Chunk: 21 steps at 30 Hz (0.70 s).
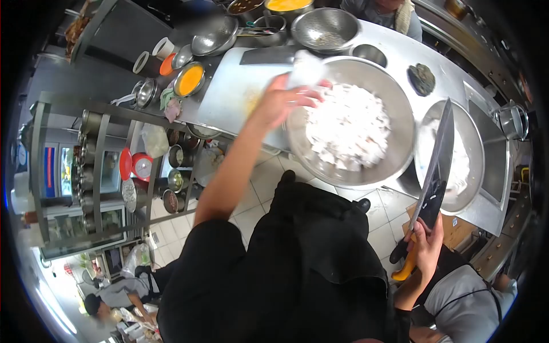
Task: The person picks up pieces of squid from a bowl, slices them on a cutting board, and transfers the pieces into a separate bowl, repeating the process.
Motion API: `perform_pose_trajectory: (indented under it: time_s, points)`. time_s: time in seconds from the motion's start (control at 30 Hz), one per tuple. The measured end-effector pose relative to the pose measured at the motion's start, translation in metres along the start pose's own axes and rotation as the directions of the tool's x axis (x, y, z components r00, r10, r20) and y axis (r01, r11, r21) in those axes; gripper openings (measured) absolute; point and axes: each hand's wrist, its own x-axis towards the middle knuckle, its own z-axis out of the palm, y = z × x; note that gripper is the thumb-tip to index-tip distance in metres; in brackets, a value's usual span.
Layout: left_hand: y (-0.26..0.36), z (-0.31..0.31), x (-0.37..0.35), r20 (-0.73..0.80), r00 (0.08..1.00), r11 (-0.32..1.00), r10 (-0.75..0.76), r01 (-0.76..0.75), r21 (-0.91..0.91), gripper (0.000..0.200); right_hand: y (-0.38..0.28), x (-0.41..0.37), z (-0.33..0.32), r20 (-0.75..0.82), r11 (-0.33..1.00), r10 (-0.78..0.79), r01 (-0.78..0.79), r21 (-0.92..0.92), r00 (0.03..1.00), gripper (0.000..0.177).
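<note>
My left hand (286,102) is raised at the left rim of a large steel bowl (403,128), its fingers closed around a white, blurred piece (307,68) whose kind I cannot make out. Many chopped white chunks (350,128) fill the middle of that bowl. At the right, my right hand (428,246) grips a large knife (439,157) by its yellow handle, blade pointing up and away from me. Behind the blade stands a second steel bowl (476,154) with white pieces (458,171) in it, partly hidden by the knife.
A white cutting board (220,94) lies left of the large bowl, with a dark flat blade (267,55) on its far edge. Orange liquid fills a small bowl (190,80). A dark scrubber (422,79) rests on the counter. Other people stand at the far side, lower right and lower left.
</note>
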Motion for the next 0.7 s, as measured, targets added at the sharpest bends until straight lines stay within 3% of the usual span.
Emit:
perform_pose_trajectory:
  time_s: [0.03, 0.07, 0.1, 0.17, 0.23, 0.27, 0.3, 0.37, 0.4, 0.43, 0.5, 0.53, 0.7]
  points:
    - [0.012, -0.047, -0.013, -0.067, 0.997, 0.968, 0.032, -0.014, 0.249, 0.037, -0.005, 0.001, 0.028, 0.030, 1.000, -0.028, 0.029, -0.013, 0.999, 0.054]
    - [0.017, -0.098, -0.026, -0.135, 0.988, 0.879, 0.079, -0.005, 0.477, 0.036, 0.003, 0.001, 0.059, -0.017, 1.000, 0.014, -0.013, 0.026, 1.000, 0.058]
    - [0.015, -0.148, -0.039, -0.222, 0.969, 0.752, 0.105, 0.069, 0.656, 0.038, 0.000, 0.008, 0.092, 0.047, 0.999, -0.035, 0.034, 0.018, 0.998, 0.061]
    - [-0.009, -0.236, -0.067, -0.038, 0.965, 0.286, 0.259, -0.039, 0.957, 0.048, -0.006, 0.018, 0.157, 0.163, 0.999, 0.041, -0.042, 0.007, 0.986, 0.058]
    - [-0.046, -0.288, -0.095, 0.070, 0.996, -0.057, 0.050, -0.067, 0.996, 0.055, -0.014, 0.034, 0.218, 0.244, 0.972, 0.224, -0.198, -0.126, 0.944, 0.052]
    - [-0.057, -0.290, -0.107, -0.039, 0.999, 0.047, -0.002, 0.040, 0.998, 0.057, -0.019, 0.042, 0.251, 0.241, 0.962, 0.191, -0.133, -0.240, 0.952, 0.048]
    - [-0.058, -0.296, -0.113, -0.033, 0.999, 0.068, -0.011, 0.034, 0.997, 0.057, -0.022, 0.051, 0.280, 0.237, 0.934, 0.158, -0.067, -0.352, 0.959, 0.044]
    - [-0.064, -0.308, -0.115, -0.056, 0.995, 0.231, 0.082, 0.036, 0.972, 0.050, -0.017, 0.069, 0.321, 0.344, 0.769, -0.063, 0.266, -0.582, 0.937, 0.039]
    - [-0.072, -0.313, -0.113, -0.013, 0.963, 0.179, 0.271, -0.037, 0.983, 0.040, -0.019, 0.074, 0.342, 0.344, 0.748, -0.091, 0.292, -0.596, 0.935, 0.035]
    - [-0.078, -0.318, -0.110, -0.030, 0.965, 0.211, 0.261, -0.026, 0.977, 0.040, -0.019, 0.080, 0.359, 0.371, 0.669, -0.089, 0.331, -0.665, 0.924, 0.035]
    - [-0.084, -0.321, -0.099, -0.074, 0.898, 0.321, 0.434, -0.078, 0.944, 0.031, -0.016, 0.090, 0.389, 0.409, 0.503, -0.078, 0.389, -0.771, 0.909, 0.032]
    - [-0.083, -0.314, -0.089, -0.006, 0.842, 0.248, 0.539, -0.152, 0.957, 0.021, -0.015, 0.091, 0.399, 0.408, 0.495, -0.051, 0.378, -0.783, 0.911, 0.032]
    - [-0.092, -0.303, -0.083, -0.077, 0.849, 0.257, 0.522, -0.071, 0.964, 0.020, -0.019, 0.100, 0.426, 0.459, 0.394, 0.030, 0.411, -0.822, 0.888, 0.026]
